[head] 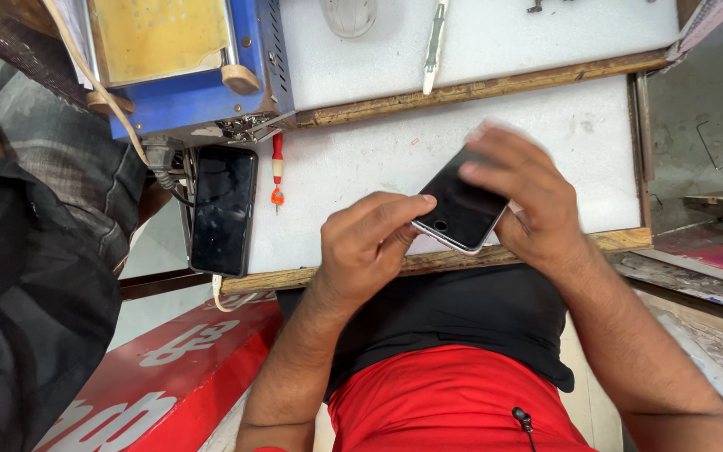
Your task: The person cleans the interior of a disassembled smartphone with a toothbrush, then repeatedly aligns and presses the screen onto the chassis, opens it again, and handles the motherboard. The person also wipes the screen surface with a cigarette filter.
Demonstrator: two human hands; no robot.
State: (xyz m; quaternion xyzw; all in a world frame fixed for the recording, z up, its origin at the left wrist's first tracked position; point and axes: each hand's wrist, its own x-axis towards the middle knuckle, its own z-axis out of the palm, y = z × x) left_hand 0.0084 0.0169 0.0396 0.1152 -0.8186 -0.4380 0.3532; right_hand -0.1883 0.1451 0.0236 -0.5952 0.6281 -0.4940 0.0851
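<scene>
A slim black smartphone with a pale metal edge (462,205) is held between two bare hands just above the near edge of a white-topped wooden-framed worktop (361,159), its dark glass face up and one corner tilted toward the person. The right hand (529,197) cups the far side of the smartphone, fingers curled over its top edge and pressed against the glass — a closed grip on the phone's body. The left hand (370,243) comes in from the smartphone's near-left corner, its forefinger and thumb pinched on that corner beside a small round opening in the face. By its look the smartphone is light, rigid and smooth — glass that would likely slip from dry fingers and crack if dropped on the wooden rim, so the metal edges along its long sides appear the safer place to hold, not the face. Well to the left of the smartphone a second dark rectangular handset (223,209) lies flat on the worktop, with a small red-handled screwdriver (277,172) between the two. Beyond the handset, far left of the smartphone, stands a blue metal machine with a yellow plate (186,59); another person's dark sleeve (35,243) fills the frame's left side.
</scene>
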